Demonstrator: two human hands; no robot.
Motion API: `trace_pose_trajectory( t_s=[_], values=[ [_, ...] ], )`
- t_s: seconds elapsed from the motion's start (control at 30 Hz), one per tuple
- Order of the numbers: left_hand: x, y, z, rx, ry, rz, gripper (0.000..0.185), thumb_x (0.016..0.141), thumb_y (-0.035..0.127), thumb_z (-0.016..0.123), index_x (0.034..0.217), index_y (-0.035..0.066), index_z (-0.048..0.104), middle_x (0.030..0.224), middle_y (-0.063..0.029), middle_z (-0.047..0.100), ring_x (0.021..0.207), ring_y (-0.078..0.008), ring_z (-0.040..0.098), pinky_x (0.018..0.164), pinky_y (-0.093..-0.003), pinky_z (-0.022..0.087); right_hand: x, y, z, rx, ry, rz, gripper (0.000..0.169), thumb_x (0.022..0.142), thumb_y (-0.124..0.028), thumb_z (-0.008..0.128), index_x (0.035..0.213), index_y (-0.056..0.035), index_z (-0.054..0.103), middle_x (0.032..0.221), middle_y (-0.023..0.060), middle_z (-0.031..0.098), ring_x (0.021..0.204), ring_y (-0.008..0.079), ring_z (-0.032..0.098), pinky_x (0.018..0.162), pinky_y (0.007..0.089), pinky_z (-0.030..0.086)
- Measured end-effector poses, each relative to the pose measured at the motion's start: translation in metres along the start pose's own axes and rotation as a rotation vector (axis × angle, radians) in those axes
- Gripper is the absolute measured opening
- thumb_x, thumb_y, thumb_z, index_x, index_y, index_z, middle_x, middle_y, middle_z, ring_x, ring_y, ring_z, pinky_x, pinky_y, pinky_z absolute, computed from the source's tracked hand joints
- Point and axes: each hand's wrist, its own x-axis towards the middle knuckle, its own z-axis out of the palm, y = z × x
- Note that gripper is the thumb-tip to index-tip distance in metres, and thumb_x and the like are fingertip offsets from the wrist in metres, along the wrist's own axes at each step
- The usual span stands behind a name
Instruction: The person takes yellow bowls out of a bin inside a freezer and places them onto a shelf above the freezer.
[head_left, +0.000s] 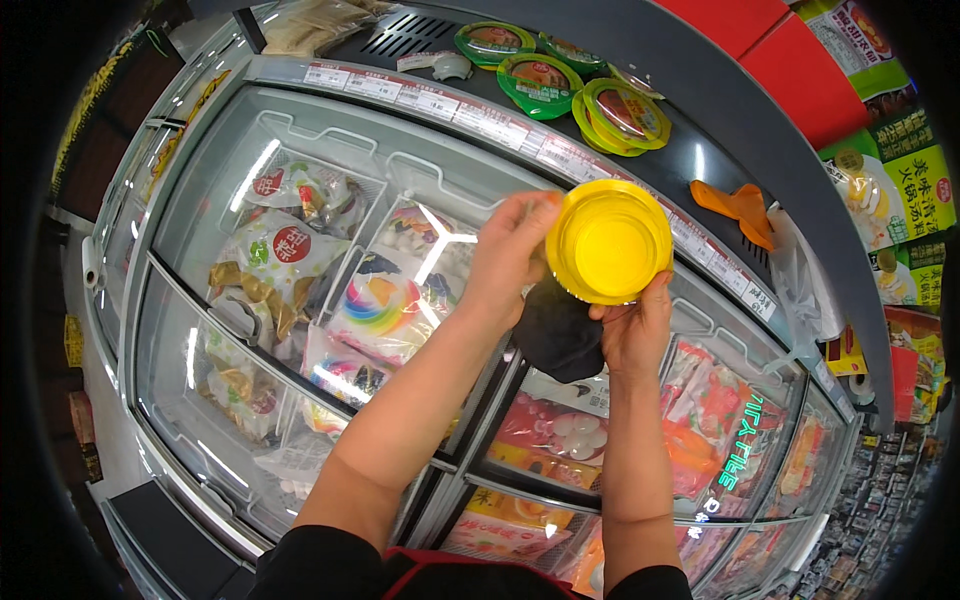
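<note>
A round yellow plastic tub is held up over the freezer, its circular face towards me. My left hand touches the tub's left rim with the fingertips. From below right, my right hand grips its lower edge between thumb and fingers. A black cloth hangs or lies just under the tub, between the two hands; what bears it I cannot tell. Beyond the tub, on the dark ledge, stand a stack of yellow-rimmed tubs and several green-rimmed tubs.
Below my arms is a glass-topped chest freezer with bagged frozen food in wire baskets. An orange plastic scoop and a clear plastic bag are at the ledge's right. Packets hang at the far right.
</note>
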Motion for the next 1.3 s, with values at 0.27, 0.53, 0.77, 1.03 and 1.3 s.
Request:
trace_pose_trajectory(
  t_s=[0.27,0.53,0.77,1.03,1.3],
  values=[
    [-0.007,0.000,0.000,0.023,-0.116,0.014,0.025,0.088,0.021,0.062,0.102,0.001,0.059,0.089,-0.0024,0.062,0.078,-0.0087,0.060,0.068,-0.0231,0.049,-0.001,-0.001,0.004,0.095,0.006,0.095,0.054,0.097,-0.048,0.026,0.124,-0.0050,0.044,0.102,0.0095,0.062,0.076,0.0169,0.063,0.050,0.0259,0.049],
    [0.000,-0.006,-0.003,-0.001,-0.081,-0.009,0.025,0.087,0.022,0.062,0.101,0.001,0.059,0.089,-0.0028,0.063,0.080,-0.0093,0.060,0.070,-0.0247,0.049,0.000,-0.001,0.005,0.109,-0.012,0.119,0.051,0.098,-0.046,0.029,0.122,-0.0043,0.046,0.101,0.0086,0.062,0.075,0.0151,0.062,0.047,0.0247,0.047],
    [-0.004,-0.007,-0.003,0.057,-0.300,-0.075,0.025,0.085,0.019,0.065,0.102,0.002,0.058,0.087,-0.0023,0.062,0.075,-0.0076,0.060,0.061,-0.0202,0.048,0.007,-0.013,0.002,0.233,0.166,0.268,0.048,0.097,-0.043,0.033,0.118,-0.0024,0.050,0.108,0.0114,0.062,0.094,0.0205,0.063,0.077,0.0326,0.053],
    [-0.001,-0.011,-0.005,0.288,-0.408,-0.015,0.028,0.082,0.015,0.068,0.103,0.007,0.052,0.080,0.0022,0.056,0.062,-0.0018,0.048,0.046,-0.0157,0.030,0.004,-0.011,-0.003,0.458,0.012,0.170,0.048,0.097,-0.040,0.035,0.133,-0.0089,0.039,0.134,0.0101,0.046,0.122,0.0271,0.047,0.100,0.0453,0.039],
    [-0.008,0.000,0.005,0.161,-0.385,-0.084,0.036,0.079,0.010,0.071,0.109,0.003,0.052,0.092,-0.0012,0.059,0.078,-0.0051,0.054,0.065,-0.0183,0.042,0.009,-0.012,-0.022,0.247,0.042,0.039,0.046,0.099,-0.038,0.032,0.126,-0.0029,0.045,0.124,0.0109,0.054,0.115,0.0238,0.052,0.098,0.0373,0.041]
  ],
)
